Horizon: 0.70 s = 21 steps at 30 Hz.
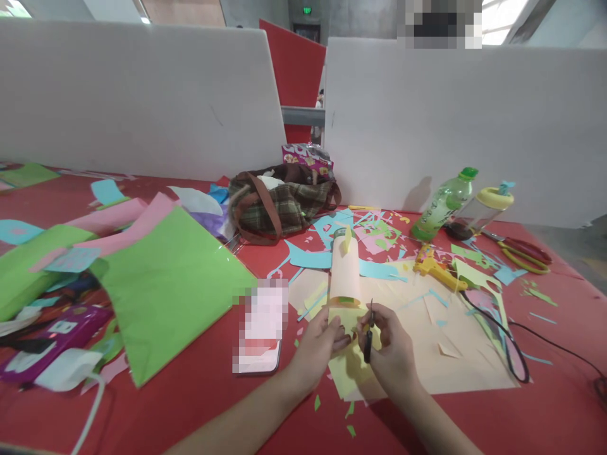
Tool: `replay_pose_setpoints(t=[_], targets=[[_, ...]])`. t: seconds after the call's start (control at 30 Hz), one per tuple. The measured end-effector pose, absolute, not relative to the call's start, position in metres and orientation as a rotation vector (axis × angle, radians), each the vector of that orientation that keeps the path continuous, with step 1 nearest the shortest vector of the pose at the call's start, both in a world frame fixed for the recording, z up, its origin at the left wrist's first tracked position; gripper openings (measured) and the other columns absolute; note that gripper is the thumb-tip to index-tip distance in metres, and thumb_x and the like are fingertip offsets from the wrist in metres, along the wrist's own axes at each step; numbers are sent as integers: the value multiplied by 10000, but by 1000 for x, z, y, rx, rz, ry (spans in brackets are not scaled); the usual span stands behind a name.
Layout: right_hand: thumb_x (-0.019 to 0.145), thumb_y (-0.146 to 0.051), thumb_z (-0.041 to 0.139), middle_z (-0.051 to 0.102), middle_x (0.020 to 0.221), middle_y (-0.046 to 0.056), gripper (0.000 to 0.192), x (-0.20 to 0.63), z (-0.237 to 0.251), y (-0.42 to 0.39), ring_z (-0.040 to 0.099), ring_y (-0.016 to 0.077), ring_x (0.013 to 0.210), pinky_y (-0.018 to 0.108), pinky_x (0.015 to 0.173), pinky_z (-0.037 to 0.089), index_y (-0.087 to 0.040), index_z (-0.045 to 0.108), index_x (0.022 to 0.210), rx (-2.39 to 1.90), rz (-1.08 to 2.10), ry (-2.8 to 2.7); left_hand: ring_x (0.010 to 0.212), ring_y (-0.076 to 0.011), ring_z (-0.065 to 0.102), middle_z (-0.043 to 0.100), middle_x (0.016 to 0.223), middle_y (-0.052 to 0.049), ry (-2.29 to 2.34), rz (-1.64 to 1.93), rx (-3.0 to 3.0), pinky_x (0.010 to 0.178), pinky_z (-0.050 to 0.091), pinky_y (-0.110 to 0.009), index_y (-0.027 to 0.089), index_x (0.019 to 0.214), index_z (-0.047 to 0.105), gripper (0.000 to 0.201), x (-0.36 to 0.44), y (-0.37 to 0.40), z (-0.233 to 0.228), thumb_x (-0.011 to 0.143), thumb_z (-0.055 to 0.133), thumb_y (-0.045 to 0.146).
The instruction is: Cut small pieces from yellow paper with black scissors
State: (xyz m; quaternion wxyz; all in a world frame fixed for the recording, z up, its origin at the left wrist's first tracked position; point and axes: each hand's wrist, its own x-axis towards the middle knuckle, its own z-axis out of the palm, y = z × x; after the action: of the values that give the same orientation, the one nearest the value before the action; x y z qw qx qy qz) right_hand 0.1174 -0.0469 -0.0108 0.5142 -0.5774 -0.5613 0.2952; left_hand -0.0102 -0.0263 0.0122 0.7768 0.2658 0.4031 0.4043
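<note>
My right hand (391,347) grips small black-handled scissors (368,346), their blades pointing up and away from me. Opposite it, the fingers of my left hand (315,344) are curled around the edge of a piece of yellow paper (344,317); part of that paper is hidden behind the fingers. Just beyond both hands lies a pale peach paper tube (345,272) with a small yellow piece standing on it and green at its ends. A light blue paper strip (310,256) passes on either side of the tube. More yellow paper (353,379) lies below my hands.
A phone (258,335) and a large green sheet (175,284) lie left. To the right are a yellow glue gun (439,270) with its cable, a green bottle (446,205), a clear cup (481,212) and large scissors (526,249). A plaid bag (298,202) sits behind.
</note>
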Motion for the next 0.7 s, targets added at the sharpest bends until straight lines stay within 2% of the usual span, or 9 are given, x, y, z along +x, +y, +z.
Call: replay_pose_setpoints(t=[0.07,0.13,0.27,0.4,0.7], targets=[[671,-125,547,570,750,35,325,119,-12,-47,587,187,701,336,642,486,-210,462,972,-1401,707,-1353,540,-74,504,456,524,60,859,880,561,721,433,-276,148,844,515,215,-10,-27,12,691,575,287],[667,-116,545,569,756,35,331,120,-12,-46,588,188,703,330,630,489,-211,462,973,-1417,699,-1350,556,-84,514,488,547,42,862,890,557,722,431,-279,144,866,517,217,-10,-27,14,699,566,273],[668,-116,538,571,756,37,329,121,-13,-45,590,186,693,325,619,495,-207,462,974,-1433,662,-1364,651,-121,556,585,697,-16,880,885,561,730,428,-282,144,890,523,224,-10,-27,19,700,559,255],[673,-131,532,584,765,43,302,118,-13,-46,596,188,708,330,648,490,-203,468,959,-1446,639,-1403,768,-162,576,610,852,-51,865,873,583,752,426,-293,155,923,519,251,-10,-28,22,694,564,246],[615,-93,505,630,811,45,334,118,-8,-48,613,208,760,305,625,498,-215,492,926,-1564,464,-1544,836,-165,576,606,900,-36,807,879,701,815,417,-310,168,972,489,292,-9,-28,22,684,526,129]])
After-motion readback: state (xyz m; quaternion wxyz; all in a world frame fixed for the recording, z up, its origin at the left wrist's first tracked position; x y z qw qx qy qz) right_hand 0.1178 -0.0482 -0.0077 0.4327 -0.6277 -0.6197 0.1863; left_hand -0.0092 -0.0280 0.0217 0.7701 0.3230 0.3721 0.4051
